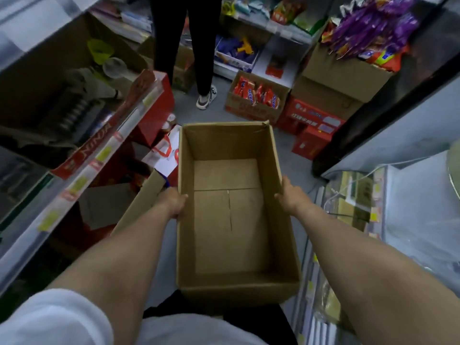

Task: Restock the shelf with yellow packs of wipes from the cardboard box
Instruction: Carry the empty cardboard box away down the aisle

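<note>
while over grey floor [290,150] between shelves [82,168] — cardboard box [239,290], left hand [174,202] and right hand [290,197] fingers [278,195] around its walls

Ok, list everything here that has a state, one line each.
cardboard box: top open, empty, held between both hands
left hand: grips the box's left wall
right hand: grips the box's right wall
carton of red packs: open, partly full, on the floor
carton of purple packs: open, heaped over its rim

box [224,143]: matt brown cardbd | snack packs [373,26]: glossy plastic | shelf strip [129,123]: clear glossy plastic
</note>
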Available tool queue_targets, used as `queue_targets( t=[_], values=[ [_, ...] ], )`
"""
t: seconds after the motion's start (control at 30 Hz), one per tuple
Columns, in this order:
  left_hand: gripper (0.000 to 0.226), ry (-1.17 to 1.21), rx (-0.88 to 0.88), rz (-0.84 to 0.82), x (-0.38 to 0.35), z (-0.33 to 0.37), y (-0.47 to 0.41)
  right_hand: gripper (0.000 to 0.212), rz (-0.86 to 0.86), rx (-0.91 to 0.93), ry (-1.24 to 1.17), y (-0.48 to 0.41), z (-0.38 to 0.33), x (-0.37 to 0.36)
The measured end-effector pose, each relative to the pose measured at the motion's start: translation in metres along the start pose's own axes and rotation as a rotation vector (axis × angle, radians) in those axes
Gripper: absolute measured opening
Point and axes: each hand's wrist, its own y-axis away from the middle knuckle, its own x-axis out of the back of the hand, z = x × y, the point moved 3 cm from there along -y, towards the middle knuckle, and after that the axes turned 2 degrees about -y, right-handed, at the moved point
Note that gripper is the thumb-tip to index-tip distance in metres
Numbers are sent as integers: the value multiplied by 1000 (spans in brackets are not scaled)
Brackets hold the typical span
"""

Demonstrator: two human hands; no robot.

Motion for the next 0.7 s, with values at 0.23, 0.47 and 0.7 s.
queue_targets(
  t=[0.23, 0.47, 0.7],
  values=[
    [47, -323, -54, 28, 28, 115, -91, 70, -58, -35, -21, -125, 0, 50],
    [42, -327, 53, 17, 12, 174, -172, 74, -147, -68, 31, -239, 4, 71],
    [40, -272, 105, -10, 6, 208, -229, 75, -228, -86, 39, -312, 4, 81]
  ],
)
